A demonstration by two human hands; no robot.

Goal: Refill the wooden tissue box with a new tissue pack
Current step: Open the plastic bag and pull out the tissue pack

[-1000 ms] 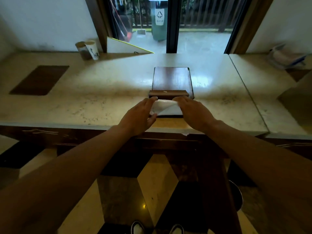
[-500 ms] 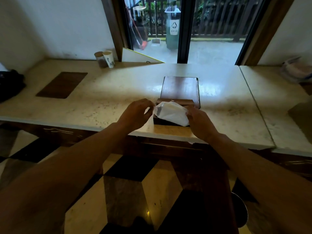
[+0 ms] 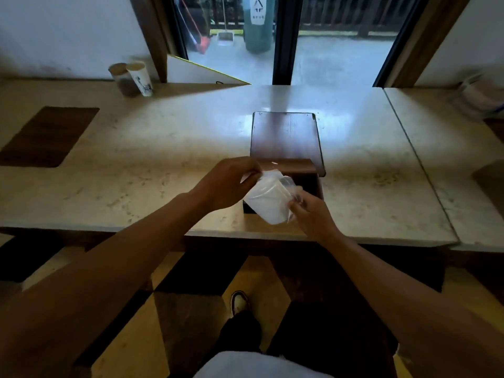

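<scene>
Cafe-like room — stone counter (image 3: pixel 163 170), paper cups (image 3: pixel 136 79), patio door (image 3: pixel 283 39).

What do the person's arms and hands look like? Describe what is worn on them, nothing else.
Both arms are bare from the picture's edge to the wrist: no sleeves show. The left hand and right hand wear no gloves, and no watch, bracelet or ring can be made out in the dim light.
</scene>
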